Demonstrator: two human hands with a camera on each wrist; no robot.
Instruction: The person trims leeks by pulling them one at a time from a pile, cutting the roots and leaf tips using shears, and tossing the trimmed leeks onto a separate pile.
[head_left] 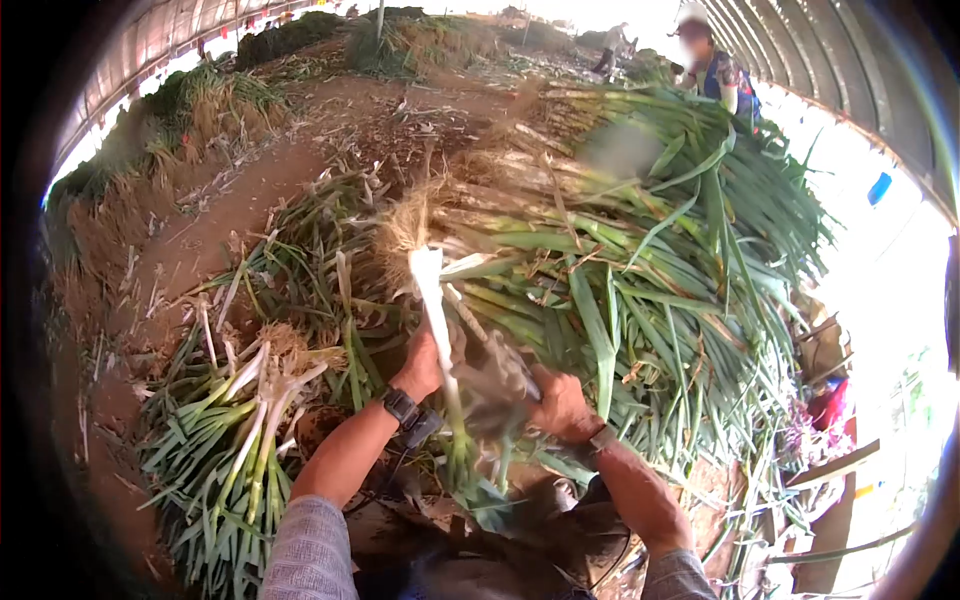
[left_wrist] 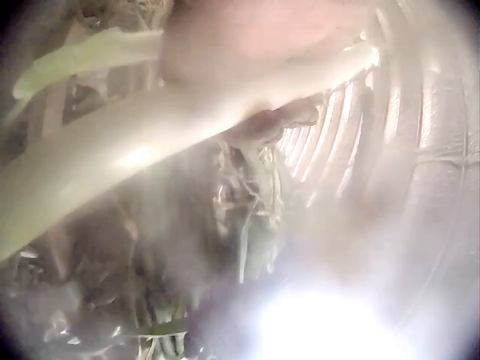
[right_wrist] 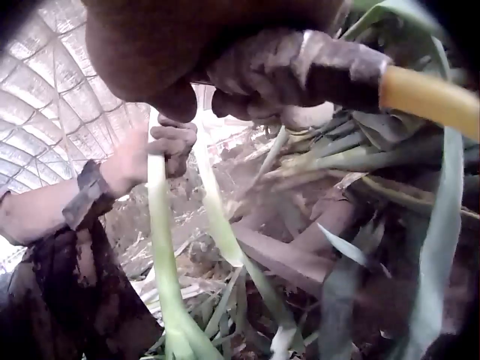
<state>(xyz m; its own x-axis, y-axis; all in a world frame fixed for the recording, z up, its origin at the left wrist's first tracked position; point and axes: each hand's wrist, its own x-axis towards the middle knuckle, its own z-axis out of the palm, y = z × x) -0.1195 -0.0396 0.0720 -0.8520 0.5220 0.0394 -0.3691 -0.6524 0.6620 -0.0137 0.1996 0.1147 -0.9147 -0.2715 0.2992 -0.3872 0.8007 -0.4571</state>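
Note:
A leek with a white stalk [head_left: 436, 310] and bushy roots stands nearly upright in the left hand [head_left: 422, 362], whose fingers curl round it. The left wrist view shows the pale stalk [left_wrist: 90, 169] crossing below the left hand [left_wrist: 255, 37]. To the right of the leek is the right hand [head_left: 564, 405], blurred around its fingertips. In the right wrist view the right hand [right_wrist: 187, 56] grips a dark, wrapped handle with a yellow end [right_wrist: 427, 97]. A loose pale-green strip [right_wrist: 217, 214] hangs below its fingers, beside the leek [right_wrist: 161, 225].
A large heap of leeks [head_left: 640, 230] lies ahead and to the right, roots towards the left. A smaller pile [head_left: 240, 440] is at the lower left. Beyond are brown soil [head_left: 250, 200], more heaps along the left, and a person [head_left: 715, 75] at the upper right.

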